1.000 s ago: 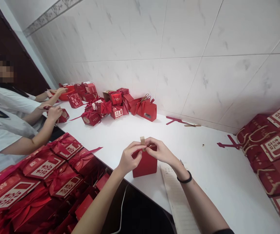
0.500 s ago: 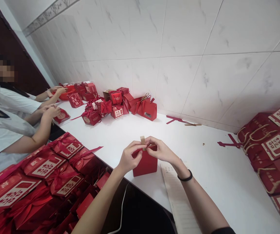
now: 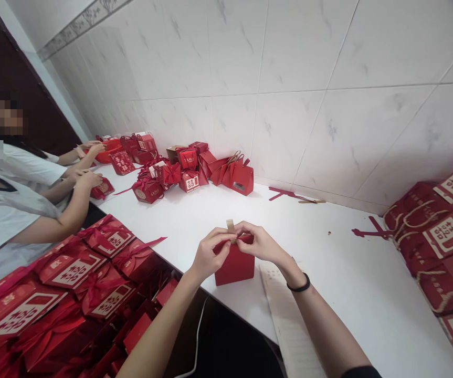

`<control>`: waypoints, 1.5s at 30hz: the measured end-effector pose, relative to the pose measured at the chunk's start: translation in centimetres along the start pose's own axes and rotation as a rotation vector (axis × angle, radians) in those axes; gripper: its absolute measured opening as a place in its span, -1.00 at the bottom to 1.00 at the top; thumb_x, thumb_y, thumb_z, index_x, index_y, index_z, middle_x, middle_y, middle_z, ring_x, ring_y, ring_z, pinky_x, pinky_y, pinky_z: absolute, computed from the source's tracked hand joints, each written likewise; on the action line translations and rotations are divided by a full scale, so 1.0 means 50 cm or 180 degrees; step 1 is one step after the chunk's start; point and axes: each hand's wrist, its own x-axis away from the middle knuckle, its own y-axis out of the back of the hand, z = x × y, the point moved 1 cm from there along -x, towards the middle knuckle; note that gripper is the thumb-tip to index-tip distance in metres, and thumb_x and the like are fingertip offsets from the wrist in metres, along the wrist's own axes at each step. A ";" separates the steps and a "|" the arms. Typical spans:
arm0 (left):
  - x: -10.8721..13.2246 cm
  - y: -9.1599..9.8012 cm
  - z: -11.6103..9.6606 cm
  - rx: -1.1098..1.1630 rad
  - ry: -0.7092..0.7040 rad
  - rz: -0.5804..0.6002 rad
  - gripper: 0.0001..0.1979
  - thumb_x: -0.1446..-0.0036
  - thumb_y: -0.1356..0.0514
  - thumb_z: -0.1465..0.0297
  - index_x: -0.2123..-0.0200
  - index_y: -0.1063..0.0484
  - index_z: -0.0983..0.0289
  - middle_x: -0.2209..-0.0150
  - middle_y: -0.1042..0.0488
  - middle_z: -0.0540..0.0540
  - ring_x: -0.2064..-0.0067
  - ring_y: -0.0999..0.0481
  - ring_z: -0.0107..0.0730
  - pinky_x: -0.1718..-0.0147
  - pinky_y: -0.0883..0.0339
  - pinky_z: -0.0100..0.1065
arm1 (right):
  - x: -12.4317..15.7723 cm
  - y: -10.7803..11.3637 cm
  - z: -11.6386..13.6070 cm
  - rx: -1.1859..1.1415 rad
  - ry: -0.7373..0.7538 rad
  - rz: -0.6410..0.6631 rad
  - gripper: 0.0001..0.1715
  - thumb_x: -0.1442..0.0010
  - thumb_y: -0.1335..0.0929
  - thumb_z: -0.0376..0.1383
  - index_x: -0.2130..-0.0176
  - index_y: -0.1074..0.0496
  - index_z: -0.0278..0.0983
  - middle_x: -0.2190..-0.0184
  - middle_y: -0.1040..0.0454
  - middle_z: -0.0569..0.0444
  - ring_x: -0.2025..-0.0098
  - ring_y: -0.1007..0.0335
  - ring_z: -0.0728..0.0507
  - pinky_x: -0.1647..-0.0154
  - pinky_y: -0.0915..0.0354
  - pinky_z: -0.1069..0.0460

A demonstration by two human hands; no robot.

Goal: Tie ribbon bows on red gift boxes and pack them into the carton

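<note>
A small red box [image 3: 236, 265] stands upright on the white table in front of me. Over its top rises a gold ribbon loop [image 3: 230, 226]. My left hand [image 3: 211, 253] pinches the ribbon from the left, thumb and fingers pressed together at the box's top edge. From the right, my right hand [image 3: 258, 240] pinches the same ribbon, its fingertips touching those of the left. The ribbon's lower part is hidden behind the fingers.
Red gift boxes [image 3: 72, 273] are stacked at the lower left, more [image 3: 189, 178] along the wall, and red bags [image 3: 434, 241] at the right. Paper sheets [image 3: 287, 320] lie under my right forearm. Two people [image 3: 17, 210] work at the left. Dark red straps [image 3: 371, 231] lie on the table [image 3: 348, 283].
At the left, the nearer person's hands and the red box by them have shifted slightly right. My own hands hold nearly the same place on the ribbon.
</note>
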 end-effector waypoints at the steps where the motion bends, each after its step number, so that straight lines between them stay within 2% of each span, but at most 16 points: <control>1: 0.000 0.000 0.001 -0.0014 -0.0004 -0.0009 -0.73 -0.12 -0.06 0.59 0.19 -0.46 0.22 0.25 -0.44 0.09 0.22 -0.47 -0.42 0.25 -0.41 -0.35 | 0.000 -0.001 0.000 0.0035 0.0015 -0.0008 -0.70 0.04 -0.22 -0.50 0.27 -0.35 -0.26 0.32 -0.40 0.13 0.29 -0.34 -0.04 0.26 -0.29 0.05; 9: -0.001 0.000 -0.002 -0.0028 0.0135 -0.0043 -0.75 -0.11 -0.07 0.58 0.23 -0.48 0.22 0.29 -0.41 0.07 0.26 -0.46 -0.43 0.29 -0.41 -0.36 | 0.001 -0.003 -0.001 0.0166 0.0152 -0.0049 -0.71 0.03 -0.21 -0.50 0.28 -0.31 -0.25 0.35 -0.36 0.14 0.31 -0.31 -0.03 0.26 -0.27 0.05; 17: -0.002 -0.005 -0.006 0.0188 0.0387 -0.0166 -0.78 -0.08 -0.09 0.57 0.31 -0.50 0.22 0.34 -0.43 0.06 0.29 -0.47 -0.43 0.32 -0.41 -0.37 | 0.001 0.000 -0.006 0.0081 0.0066 -0.0061 -0.73 -0.01 -0.22 -0.48 0.27 -0.35 -0.25 0.32 -0.41 0.11 0.26 -0.35 -0.07 0.19 -0.29 0.01; 21: 0.000 -0.005 -0.007 0.0186 0.0348 -0.0167 -0.78 -0.09 -0.08 0.56 0.30 -0.50 0.23 0.33 -0.42 0.07 0.28 -0.47 -0.42 0.31 -0.40 -0.36 | 0.002 -0.002 -0.001 -0.0053 0.0028 -0.0002 -0.71 -0.01 -0.21 -0.49 0.25 -0.35 -0.25 0.32 -0.41 0.11 0.25 -0.35 -0.06 0.17 -0.29 0.00; 25: 0.004 -0.007 -0.008 0.0219 0.0259 -0.0176 -0.80 -0.11 -0.10 0.52 0.27 -0.49 0.23 0.32 -0.42 0.08 0.27 -0.47 -0.39 0.28 -0.42 -0.32 | 0.003 -0.003 0.003 0.0017 0.0005 -0.0003 -0.76 -0.01 -0.22 -0.47 0.29 -0.34 -0.25 0.34 -0.38 0.12 0.27 -0.32 -0.06 0.22 -0.29 0.02; 30: 0.009 -0.015 -0.009 0.0226 0.0363 -0.0281 -0.81 -0.12 -0.10 0.51 0.27 -0.50 0.23 0.32 -0.42 0.08 0.27 -0.46 -0.39 0.28 -0.41 -0.31 | 0.005 0.000 0.002 0.0087 -0.0047 0.0101 -0.86 -0.08 -0.25 -0.39 0.29 -0.32 -0.24 0.35 -0.38 0.10 0.29 -0.33 -0.08 0.21 -0.30 -0.01; 36: 0.013 -0.028 -0.014 0.0250 0.0442 -0.0466 -0.80 -0.07 -0.11 0.56 0.32 -0.52 0.25 0.36 -0.43 0.09 0.31 -0.45 -0.40 0.32 -0.39 -0.34 | 0.010 0.010 -0.003 0.0269 -0.0194 0.0046 -0.89 -0.12 -0.28 -0.28 0.27 -0.35 -0.22 0.38 -0.37 0.10 0.34 -0.33 -0.08 0.35 -0.29 0.05; 40: 0.014 -0.037 -0.013 0.0249 0.0587 -0.0584 -0.79 -0.03 -0.11 0.58 0.36 -0.53 0.25 0.38 -0.45 0.08 0.35 -0.45 -0.41 0.36 -0.38 -0.36 | 0.013 0.013 -0.006 0.0382 -0.0338 0.0110 -0.90 -0.13 -0.28 -0.24 0.34 -0.35 -0.22 0.40 -0.37 0.09 0.35 -0.34 -0.09 0.36 -0.28 0.06; 45: 0.016 -0.047 -0.011 0.0279 0.0595 -0.0675 -0.78 -0.01 -0.11 0.58 0.37 -0.54 0.25 0.41 -0.44 0.09 0.41 -0.42 -0.43 0.42 -0.35 -0.40 | 0.018 0.016 -0.011 0.0665 -0.0485 0.0042 -0.87 -0.09 -0.28 -0.22 0.44 -0.32 -0.21 0.51 -0.31 0.13 0.51 -0.24 -0.05 0.52 -0.21 0.09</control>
